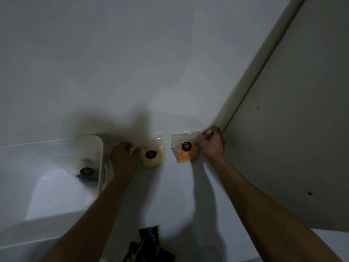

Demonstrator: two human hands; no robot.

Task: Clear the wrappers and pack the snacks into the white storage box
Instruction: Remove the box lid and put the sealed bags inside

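Left hand [124, 155] curled against the near edge of a clear bag of pale yellow snacks [154, 157], thumb touching the bag's left side, fingers bent over its top left (whether actually pinching the plastic cannot be told through the blur). Right hand [210, 143] closed round the upper right corner of a clear bag of orange snacks [186, 150], fingers folded tight on the plastic.

Both bags standing against the wall, side by side with a narrow gap between, each bearing a round black scalloped label on its front. Yellow pieces ribbed and stacked upright; orange contents sunk to the lower half of the bag, upper half clear and crumpled.

White storage box [101, 148] just left of the left hand, rounded corner, smooth walls, a slot handle in the near side. Inside it, a dark snack bag [86, 172] with the same black label, lying near the right wall.

White tabletop [175, 195] under everything, dim light, soft shadows of both arms across it. Plain white wall behind; a grey panel [294, 129] slanting in on the right, with a dark seam along its edge.

Dark wrappers [149, 244] with a lime-green edge heaped at the near edge of the table, between the forearms.

Count: two hands, three labelled snack bags, one box, one heap of wrappers (number within it unclear).
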